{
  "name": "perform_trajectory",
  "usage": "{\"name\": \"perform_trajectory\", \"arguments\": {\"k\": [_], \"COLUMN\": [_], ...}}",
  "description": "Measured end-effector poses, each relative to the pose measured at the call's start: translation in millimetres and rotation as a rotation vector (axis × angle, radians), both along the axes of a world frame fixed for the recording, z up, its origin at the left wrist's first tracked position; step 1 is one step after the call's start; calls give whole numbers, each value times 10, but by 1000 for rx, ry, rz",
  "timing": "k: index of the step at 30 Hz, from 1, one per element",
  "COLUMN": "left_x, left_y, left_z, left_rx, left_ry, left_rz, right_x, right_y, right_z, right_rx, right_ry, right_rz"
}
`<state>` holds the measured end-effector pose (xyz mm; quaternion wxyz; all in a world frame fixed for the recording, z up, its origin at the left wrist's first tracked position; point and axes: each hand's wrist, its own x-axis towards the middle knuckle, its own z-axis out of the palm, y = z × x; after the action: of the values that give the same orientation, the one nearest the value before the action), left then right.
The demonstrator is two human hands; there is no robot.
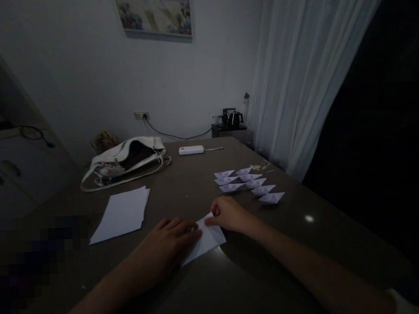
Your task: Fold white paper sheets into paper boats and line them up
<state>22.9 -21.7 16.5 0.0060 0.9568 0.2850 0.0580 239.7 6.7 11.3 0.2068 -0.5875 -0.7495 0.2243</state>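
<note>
A partly folded white sheet of paper [209, 240] lies slanted on the dark table in front of me. My left hand [168, 242] rests over its left part, with thumb and fingertips closed on it. At its upper right corner, my right hand [227, 212] pinches the paper between thumb and bent fingers. Just beyond my right hand stand several folded paper boats [263, 190] in two slanting rows. To the left of my left hand lies a stack of white paper [123, 211]. The underside of the folded sheet is hidden.
A white handbag [129, 158] sits at the back left of the table [182, 176]. Near the far edge is a white power bank [191, 150] with a short cable. Small crumbs [260, 167] lie behind the boats. A black kettle [234, 120] stands on a cabinet beyond.
</note>
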Motion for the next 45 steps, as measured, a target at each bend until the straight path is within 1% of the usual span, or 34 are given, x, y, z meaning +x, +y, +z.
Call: {"name": "perform_trajectory", "arguments": {"k": [2, 3, 8, 13, 16, 23, 31, 37, 41, 45], "left_x": [4, 6, 15, 15, 8, -13, -8, 20, 16, 1], "left_y": [-1, -2, -14, -20, -6, 0, 13, 14, 10, 14], "left_z": [4, 9, 48, 42, 14, -3, 12, 24, 25, 18], "left_rx": [-14, -21, -19, -18, -4, 20, -51, -77, -80, -77], "left_ry": [-9, -18, -29, -17, -20, -36, -62, -90, -83, -77], "left_rz": [1, 0, -15, -9, -5, -6, 14, 67, 63, 54], "right_x": [-16, -25, -55, -36, -16, -7, -10, 1, 19, 29], "right_y": [2, 6, 10, -16, -18, -22, -51, -26, 1, 1], "right_z": [-5, -10, -19, 12, 26, 69, 115, 89, 68, 94], "right_rx": [46, 70, 192, 191, 181, 194, 195, 194, 190, 172], "right_ry": [10, 26, 157, 133, 85, 8, -73, -58, -59, -72], "right_rz": [11, 40, 293, 477, 542, 634, 679, 704, 724, 742]}}
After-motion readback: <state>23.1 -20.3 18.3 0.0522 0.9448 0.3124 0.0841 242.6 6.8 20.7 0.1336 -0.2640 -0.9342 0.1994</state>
